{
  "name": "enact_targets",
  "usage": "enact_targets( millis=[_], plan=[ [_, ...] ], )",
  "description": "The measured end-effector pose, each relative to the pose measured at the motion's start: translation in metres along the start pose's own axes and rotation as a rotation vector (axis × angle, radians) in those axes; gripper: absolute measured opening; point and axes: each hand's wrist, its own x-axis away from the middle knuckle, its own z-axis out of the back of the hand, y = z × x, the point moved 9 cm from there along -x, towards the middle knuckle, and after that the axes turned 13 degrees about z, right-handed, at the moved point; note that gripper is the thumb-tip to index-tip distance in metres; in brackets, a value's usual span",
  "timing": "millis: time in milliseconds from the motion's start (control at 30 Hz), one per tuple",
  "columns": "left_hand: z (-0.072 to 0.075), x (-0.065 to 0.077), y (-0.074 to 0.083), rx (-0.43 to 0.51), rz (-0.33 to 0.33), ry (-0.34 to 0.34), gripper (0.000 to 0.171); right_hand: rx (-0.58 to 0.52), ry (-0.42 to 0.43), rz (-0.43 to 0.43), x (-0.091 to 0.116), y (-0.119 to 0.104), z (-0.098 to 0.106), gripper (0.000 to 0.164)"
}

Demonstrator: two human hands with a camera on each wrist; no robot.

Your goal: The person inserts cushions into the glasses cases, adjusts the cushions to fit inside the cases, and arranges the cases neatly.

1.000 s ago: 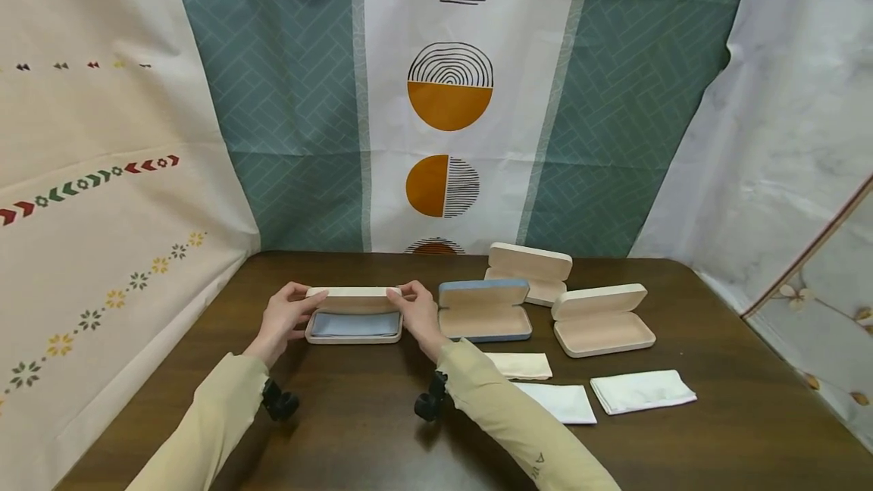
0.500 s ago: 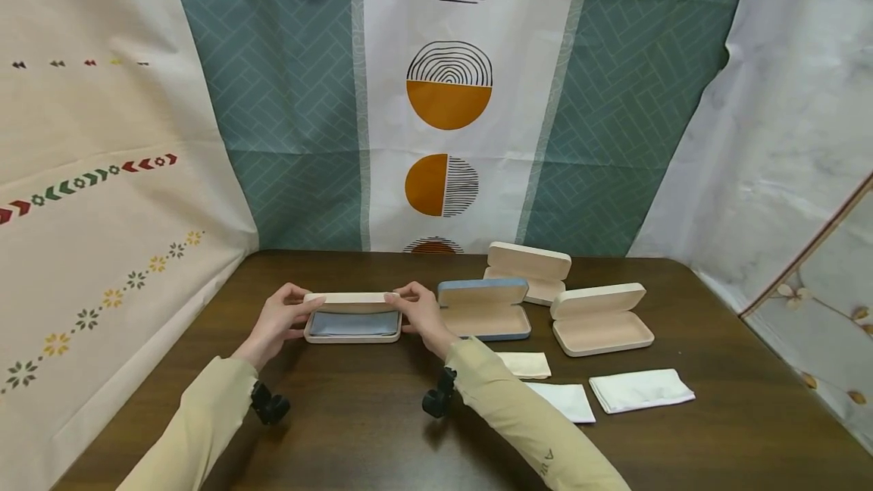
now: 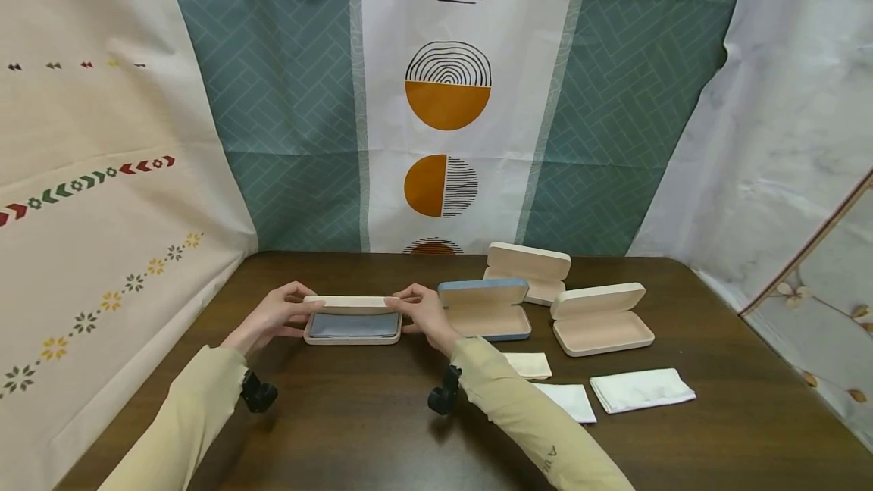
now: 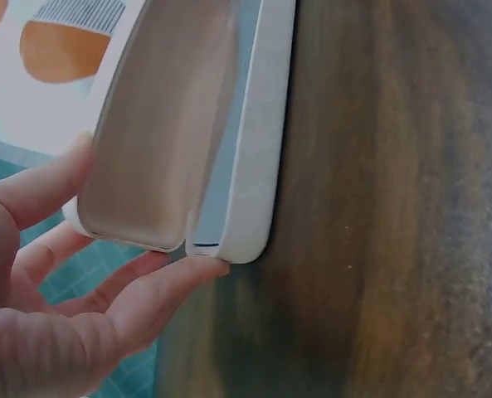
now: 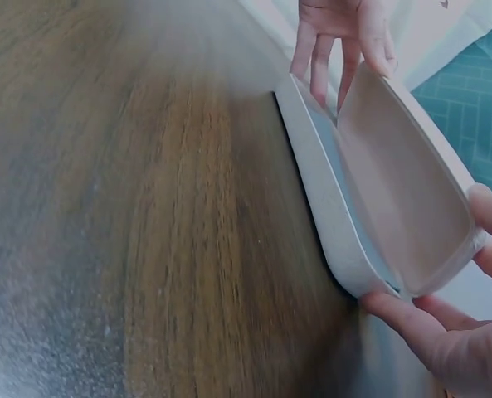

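Note:
A white glasses case (image 3: 354, 301) with a beige lining stands on the table, its lid half raised. Inside its base lies a folded blue-grey cloth (image 3: 355, 326). At the case's left end my left hand (image 3: 278, 312) holds the lid between thumb and fingers. One finger of it touches the corner of the base in the left wrist view. My right hand (image 3: 426, 315) grips the opposite end the same way, thumb on the lid's edge. In the right wrist view a fingertip (image 5: 378, 303) of this hand rests at the base's corner.
Right of the case stand a blue glasses case (image 3: 484, 320) and two pale ones (image 3: 603, 333) (image 3: 528, 279), all with raised lids. In front of them lie a cream folded cloth (image 3: 528, 364) and white folded cloths (image 3: 641, 390). Patterned fabric (image 3: 300, 135) hangs behind the table.
The lid of the white glasses case has tilted down and forward over its base, with both hands on it. Both wrists have shifted outward, the left one more clearly.

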Motion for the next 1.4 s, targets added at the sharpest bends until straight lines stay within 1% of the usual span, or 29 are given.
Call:
enact_targets(
  millis=[67, 133, 300, 467, 667, 833, 967, 1133, 1233, 1400],
  plan=[
    [0.000, 0.001, 0.000, -0.011, -0.009, -0.015, 0.038, 0.005, -0.007, 0.004, 0.000, 0.000, 0.000, 0.025],
    [0.001, 0.001, 0.000, -0.004, -0.012, -0.013, 0.038, 0.015, -0.011, 0.015, 0.000, 0.000, -0.001, 0.026],
    [0.003, 0.000, -0.005, 0.004, -0.022, 0.014, 0.041, 0.040, -0.028, 0.029, 0.001, -0.002, -0.002, 0.027],
    [0.002, 0.002, -0.007, -0.015, -0.039, 0.020, 0.044, 0.070, -0.044, 0.038, 0.002, -0.004, -0.003, 0.025],
    [0.003, 0.003, -0.010, 0.024, -0.069, 0.017, 0.043, 0.079, -0.050, 0.058, 0.005, -0.005, -0.005, 0.023],
    [0.005, 0.003, -0.015, 0.054, -0.070, 0.030, 0.043, 0.068, -0.036, 0.070, 0.009, -0.004, -0.003, 0.023],
    [0.005, 0.004, -0.015, 0.063, -0.080, 0.036, 0.045, 0.040, -0.022, 0.080, 0.013, -0.013, -0.002, 0.025],
    [0.005, 0.005, -0.015, 0.063, -0.077, 0.044, 0.045, 0.040, -0.030, 0.069, 0.019, -0.027, -0.003, 0.028],
    [0.006, 0.005, -0.017, 0.065, -0.076, 0.046, 0.044, 0.020, -0.038, 0.070, 0.018, -0.023, -0.004, 0.028],
    [0.007, 0.003, -0.019, 0.079, -0.065, 0.062, 0.044, -0.014, -0.042, 0.080, 0.011, -0.004, -0.001, 0.027]
  ],
)
